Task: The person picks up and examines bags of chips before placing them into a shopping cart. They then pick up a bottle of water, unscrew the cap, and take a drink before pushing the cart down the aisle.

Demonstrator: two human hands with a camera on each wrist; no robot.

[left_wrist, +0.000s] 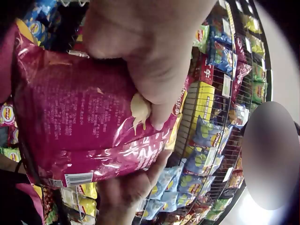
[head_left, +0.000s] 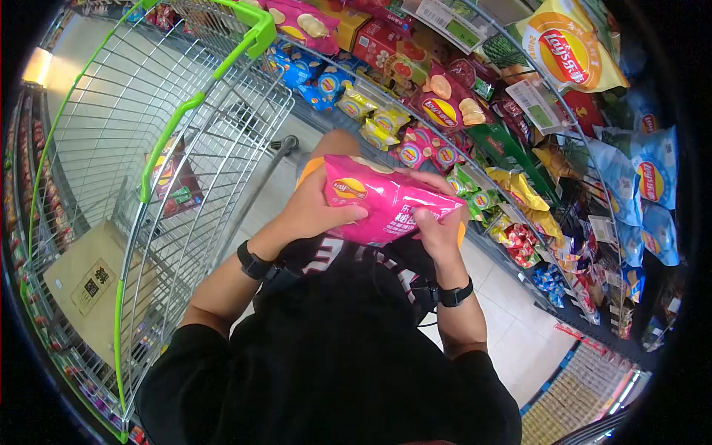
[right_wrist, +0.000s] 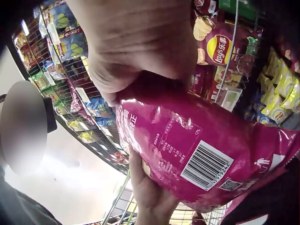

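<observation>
Beside stocked snack shelves (head_left: 519, 126), left hand (head_left: 311, 211) and right hand (head_left: 437, 230) are gripping the pink crisp bag (head_left: 386, 200) by its ends, best kept loosely to avoid crushing.

A pink crisp bag (left_wrist: 89, 122) fills the left and middle of the left wrist view, its back panel covered in fine white print, with a barcode (left_wrist: 78, 178) near its lower edge and a crisp pictured on its right side. The left hand (left_wrist: 150, 51) comes in from the top, its fingers curled over the bag's upper right part and pressing into the foil. Another hand (left_wrist: 129, 187) holds the bag from below. Behind, to the right, wire shelves (left_wrist: 220, 122) carry blue, yellow and red snack packets (left_wrist: 206, 133) in rows.
</observation>
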